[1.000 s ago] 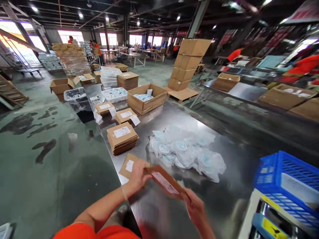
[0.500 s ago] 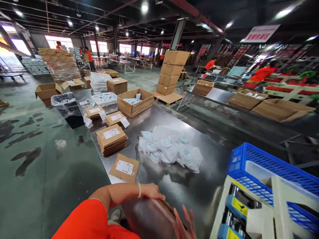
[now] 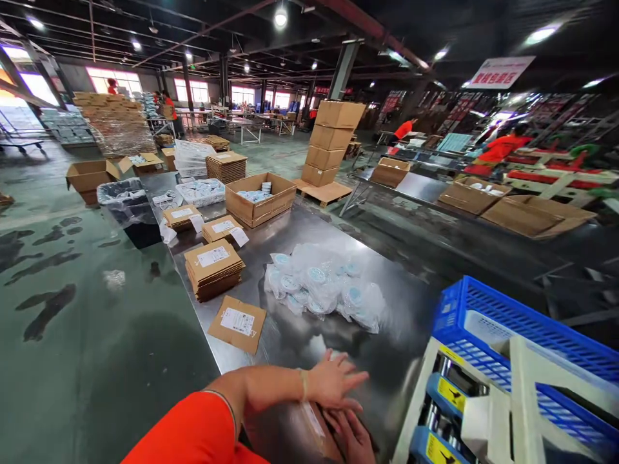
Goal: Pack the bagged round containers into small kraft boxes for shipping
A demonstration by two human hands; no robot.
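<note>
A brown cardboard mailer (image 3: 323,438) with a white label strip lies at the near edge of the steel table (image 3: 387,258), cut off by the bottom of the picture. My left hand (image 3: 336,383) is over its far end, fingers spread and stretched to the right. Just below, my right hand (image 3: 355,438) has its fingers bent against the mailer's right side, partly hidden under my left hand. Beyond my hands is a pile of clear-bagged round white pieces (image 3: 322,283) with pale blue prints. One flat labelled mailer (image 3: 238,323) rests to the left.
Stacks of labelled mailers (image 3: 213,267) line the table's left edge. Behind them stand an open carton (image 3: 261,209) and a white basket (image 3: 200,191). On the right are a blue crate (image 3: 488,322) and a roller frame (image 3: 442,412). A lined bin (image 3: 130,212) stands left.
My left hand has moved right and spread its fingers, off the mailer's edge it was gripping. The right hand went from spread fingers to bent fingers against the mailer.
</note>
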